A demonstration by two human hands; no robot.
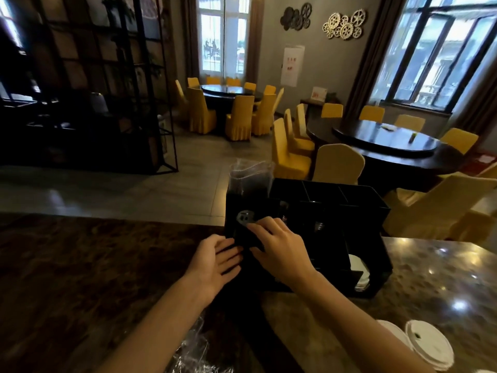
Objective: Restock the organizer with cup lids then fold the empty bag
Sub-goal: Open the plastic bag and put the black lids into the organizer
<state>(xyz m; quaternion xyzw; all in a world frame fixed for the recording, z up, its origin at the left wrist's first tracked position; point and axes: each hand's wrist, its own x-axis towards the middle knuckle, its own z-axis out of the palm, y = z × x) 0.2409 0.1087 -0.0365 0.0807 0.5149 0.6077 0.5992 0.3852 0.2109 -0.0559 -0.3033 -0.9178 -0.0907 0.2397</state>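
Black lids: a stack of dark cup lids (248, 230) sits at the organizer's left front slot, and both my hands are on it.
Right hand: my right hand (279, 247) lies over the top of the stack with its fingers curled round it; I read that as a grasp.
Left hand: my left hand (217, 261) has straight fingers pressed flat against the stack's left side, clasping nothing.
Organizer: the black organizer (349, 211) stands at the counter's far edge, with divided compartments along its back. White lids or napkins (359, 267) show in its lower right opening; I cannot tell which.
Upright sleeve: a clear plastic sleeve (250, 175) rises from the organizer's back left corner.
Bag: crinkled clear plastic, the bag (193, 351), lies at the counter's near edge beneath my left forearm.
White lids: white cup lids (427, 345) rest at the counter's near right corner.
Counter: the surface is glossy brown marble (80, 265), with light glints on its right side.
Room: beyond are round dark tables (390, 146) ringed by yellow-covered chairs (239, 118), a black metal shelf (94, 90) on the left, tall windows (435, 49), and gear-shaped wall ornaments (345, 24).
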